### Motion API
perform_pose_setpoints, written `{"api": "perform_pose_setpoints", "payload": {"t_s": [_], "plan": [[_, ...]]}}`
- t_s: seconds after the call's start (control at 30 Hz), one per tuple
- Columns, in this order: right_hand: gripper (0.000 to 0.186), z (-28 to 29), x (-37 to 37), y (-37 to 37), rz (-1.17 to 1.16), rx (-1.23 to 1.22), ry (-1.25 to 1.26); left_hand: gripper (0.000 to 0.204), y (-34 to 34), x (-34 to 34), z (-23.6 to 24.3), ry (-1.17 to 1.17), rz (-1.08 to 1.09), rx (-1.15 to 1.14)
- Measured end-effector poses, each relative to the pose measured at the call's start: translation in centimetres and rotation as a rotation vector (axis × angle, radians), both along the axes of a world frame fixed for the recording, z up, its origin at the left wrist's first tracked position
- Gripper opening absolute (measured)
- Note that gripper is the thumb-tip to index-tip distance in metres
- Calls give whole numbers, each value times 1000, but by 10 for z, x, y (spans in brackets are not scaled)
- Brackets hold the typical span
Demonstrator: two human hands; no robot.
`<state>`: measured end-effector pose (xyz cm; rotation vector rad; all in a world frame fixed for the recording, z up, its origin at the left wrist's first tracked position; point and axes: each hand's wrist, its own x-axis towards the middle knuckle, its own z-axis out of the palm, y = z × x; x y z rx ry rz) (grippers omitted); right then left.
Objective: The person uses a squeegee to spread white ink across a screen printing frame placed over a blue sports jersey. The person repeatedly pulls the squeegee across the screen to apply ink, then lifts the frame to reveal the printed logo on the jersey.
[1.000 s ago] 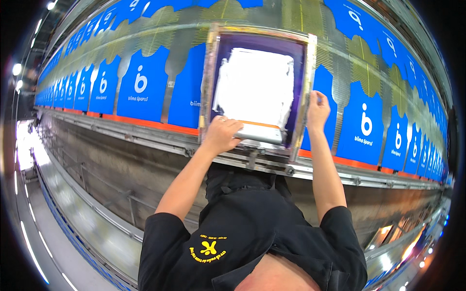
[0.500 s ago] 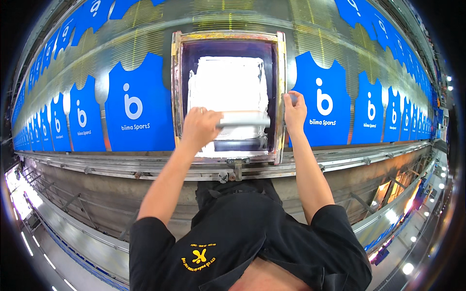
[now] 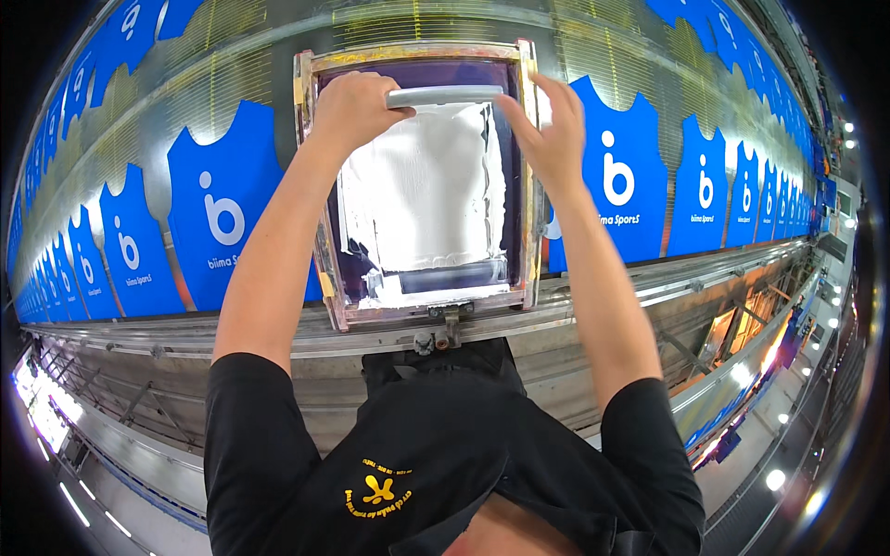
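Observation:
In front of me lies a screen printing frame with stained wooden sides and a dark mesh border. Thick white ink covers most of its mesh, with ragged edges. A squeegee with a grey bar-shaped handle lies across the far end of the ink. My left hand is closed around the squeegee's left end. At its right end is my right hand, open, thumb and fingers apart over the frame's right side. Whether the thumb touches the squeegee I cannot tell.
Blue sleeveless garment pieces with white prints lie in rows on the long table, left and right of the frame; another blue piece is close by on the right. A metal rail with a clamp runs along the near edge.
My left hand has pushed the squeegee from the near part of the screen to its far end. My right hand has left the frame's right edge and moved far, opening beside the squeegee.

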<state>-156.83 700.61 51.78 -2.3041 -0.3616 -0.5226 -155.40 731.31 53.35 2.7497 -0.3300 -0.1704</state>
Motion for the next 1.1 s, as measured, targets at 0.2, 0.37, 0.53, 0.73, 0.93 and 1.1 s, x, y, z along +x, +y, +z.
{"api": "perform_pose_setpoints", "payload": {"t_s": [0.2,0.37,0.53,0.73,0.93,1.1], "plan": [[28,1,30,68,272,-419,192,37,-9,-16,-9,-145,51,9],[25,-11,-83,39,368,-416,142,28,-29,-131,-29,-196,71,-9],[48,-4,-221,12,389,-282,182,32,-57,-274,-23,-264,83,-83],[44,8,-280,-10,445,-291,228,51,-81,-348,-3,-168,99,-76],[41,43,-261,-30,522,-245,284,36,-67,-325,32,-7,-48,-113],[29,30,-112,6,408,-291,165,33,-32,-150,15,-127,-136,-42]]}}
